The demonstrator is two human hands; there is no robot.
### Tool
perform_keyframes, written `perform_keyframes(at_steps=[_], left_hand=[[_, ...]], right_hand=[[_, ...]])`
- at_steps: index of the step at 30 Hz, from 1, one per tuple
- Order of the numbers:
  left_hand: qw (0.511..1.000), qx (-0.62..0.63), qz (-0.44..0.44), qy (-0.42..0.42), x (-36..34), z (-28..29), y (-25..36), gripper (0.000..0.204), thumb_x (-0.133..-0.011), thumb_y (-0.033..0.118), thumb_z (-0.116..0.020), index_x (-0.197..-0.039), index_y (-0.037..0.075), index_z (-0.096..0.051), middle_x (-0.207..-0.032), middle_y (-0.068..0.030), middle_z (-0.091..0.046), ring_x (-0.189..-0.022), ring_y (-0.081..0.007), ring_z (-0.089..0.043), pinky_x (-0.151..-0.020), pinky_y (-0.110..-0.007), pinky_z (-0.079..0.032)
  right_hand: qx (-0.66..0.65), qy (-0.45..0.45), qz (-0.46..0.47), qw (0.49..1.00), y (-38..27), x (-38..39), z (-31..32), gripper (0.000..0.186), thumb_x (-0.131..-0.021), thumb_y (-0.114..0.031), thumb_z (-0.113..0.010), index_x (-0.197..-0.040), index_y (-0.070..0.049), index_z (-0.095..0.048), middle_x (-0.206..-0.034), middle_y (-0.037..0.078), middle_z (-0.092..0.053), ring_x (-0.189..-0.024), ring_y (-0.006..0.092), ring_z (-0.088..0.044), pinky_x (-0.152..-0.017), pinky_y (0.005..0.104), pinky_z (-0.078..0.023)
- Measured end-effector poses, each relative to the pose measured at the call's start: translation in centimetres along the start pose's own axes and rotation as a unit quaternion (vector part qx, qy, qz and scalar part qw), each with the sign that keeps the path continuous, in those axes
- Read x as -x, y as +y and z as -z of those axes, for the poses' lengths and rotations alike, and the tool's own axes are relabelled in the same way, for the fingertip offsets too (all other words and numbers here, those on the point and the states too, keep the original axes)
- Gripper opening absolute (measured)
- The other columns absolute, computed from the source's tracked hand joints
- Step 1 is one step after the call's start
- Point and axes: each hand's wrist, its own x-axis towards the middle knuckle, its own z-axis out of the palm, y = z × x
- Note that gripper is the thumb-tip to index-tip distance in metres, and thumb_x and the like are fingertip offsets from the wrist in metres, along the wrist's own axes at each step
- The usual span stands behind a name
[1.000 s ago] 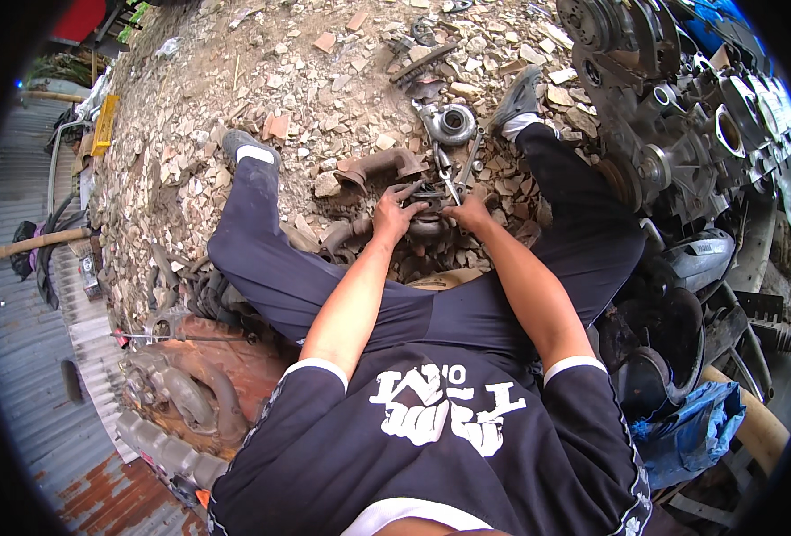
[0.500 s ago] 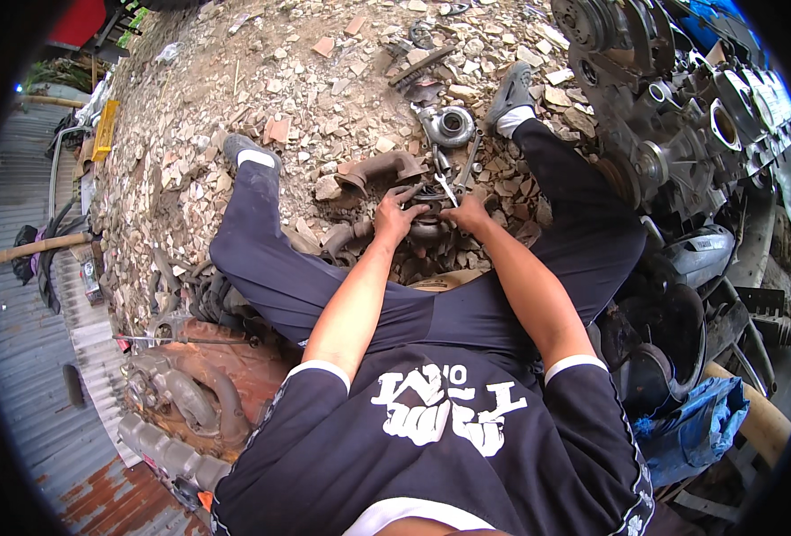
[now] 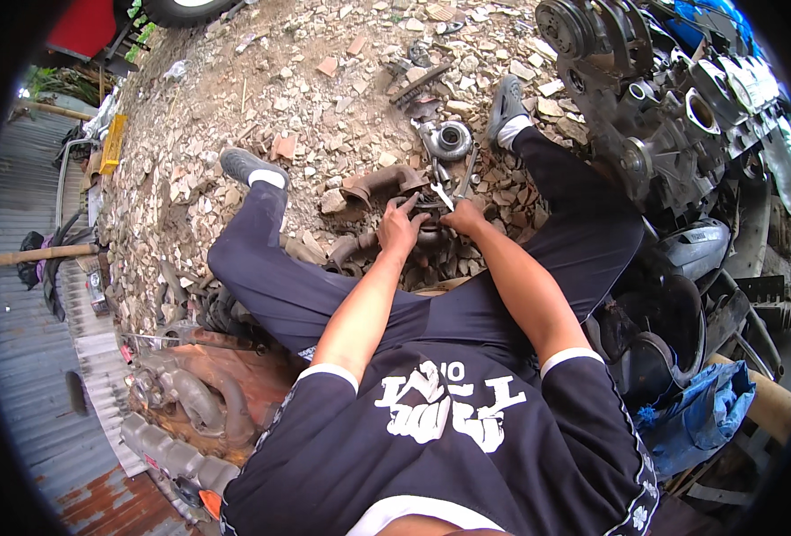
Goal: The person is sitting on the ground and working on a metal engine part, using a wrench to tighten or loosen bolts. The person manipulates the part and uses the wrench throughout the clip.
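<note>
Between my bent legs sits a dark, rusty metal engine part (image 3: 431,237), partly hidden under my hands. My left hand (image 3: 399,229) grips its left side, with fingers forward and thumb toward the middle. My right hand (image 3: 463,217) is closed on a shiny open-end wrench (image 3: 442,194), whose forked end points away from me over the part. Just beyond lies a rusty curved pipe (image 3: 382,183). Farther out, a turbocharger (image 3: 449,140) rests on the stones, and a second, darker wrench (image 3: 471,168) lies to the right of the first.
Broken stone and tile cover the ground (image 3: 306,107). Greasy engine parts (image 3: 636,152) are piled at the right, above a blue plastic sheet (image 3: 699,424). A rusty manifold (image 3: 199,397) lies at the left near corrugated metal sheeting (image 3: 29,357). A wheel (image 3: 186,11) shows at the top.
The view has tilted slightly, bringing a wheel in at the top. My left hand has shifted slightly on the part, and my left foot has turned outward. The right hand still holds the wrench.
</note>
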Motion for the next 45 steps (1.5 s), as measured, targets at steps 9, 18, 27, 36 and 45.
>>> perform_keyframes(at_steps=[9,18,27,36,45], left_hand=[[0.997,0.014,0.07,-0.039,-0.8,0.9,-0.3,0.058,-0.081,0.038,-0.082,-0.135,0.025,-0.066,-0.129,-0.0099,-0.067,-0.116,-0.0319,-0.066,-0.095,-0.045,-0.054],[0.984,0.078,0.149,-0.05,-0.4,1.0,1.3,0.05,-0.076,0.031,-0.088,-0.121,0.016,-0.072,-0.111,-0.0155,-0.074,-0.105,-0.0338,-0.071,-0.088,-0.045,-0.057],[0.98,0.101,0.166,-0.05,-1.3,0.5,0.2,0.048,-0.073,0.032,-0.09,-0.106,0.001,-0.074,-0.107,-0.0199,-0.074,-0.102,-0.036,-0.071,-0.085,-0.045,-0.058],[0.974,0.08,0.208,-0.05,-1.6,-0.7,2.0,0.044,-0.074,0.028,-0.089,-0.107,0.003,-0.073,-0.11,-0.0163,-0.074,-0.103,-0.0338,-0.072,-0.085,-0.044,-0.059],[0.967,0.072,0.232,-0.072,-3.1,0.3,1.3,0.042,-0.07,0.026,-0.092,-0.103,0.005,-0.077,-0.108,-0.0166,-0.075,-0.102,-0.0338,-0.073,-0.086,-0.044,-0.059]], right_hand=[[0.198,-0.01,0.035,0.979,-2.1,-1.0,-0.2,0.053,-0.075,-0.048,-0.082,-0.101,-0.002,-0.076,-0.104,0.02,-0.074,-0.097,0.0339,-0.072,-0.082,0.0417,-0.057],[0.216,-0.006,-0.024,0.976,-2.3,-1.0,-0.2,0.052,-0.078,-0.043,-0.075,-0.107,0.0,-0.075,-0.111,0.021,-0.073,-0.107,0.0348,-0.069,-0.09,0.0414,-0.055],[0.152,-0.01,-0.046,0.987,-1.3,-1.2,-0.3,0.056,-0.075,-0.042,-0.079,-0.106,0.004,-0.074,-0.111,0.024,-0.072,-0.108,0.0363,-0.069,-0.092,0.0422,-0.054],[0.159,-0.005,-0.024,0.987,1.1,-2.7,1.0,0.053,-0.077,-0.04,-0.082,-0.109,0.0,-0.074,-0.112,0.023,-0.072,-0.107,0.0343,-0.069,-0.091,0.0417,-0.055],[0.195,-0.035,-0.023,0.98,0.5,-2.6,0.3,0.048,-0.077,-0.039,-0.082,-0.111,-0.005,-0.075,-0.107,0.023,-0.073,-0.1,0.0353,-0.071,-0.087,0.0427,-0.055]])
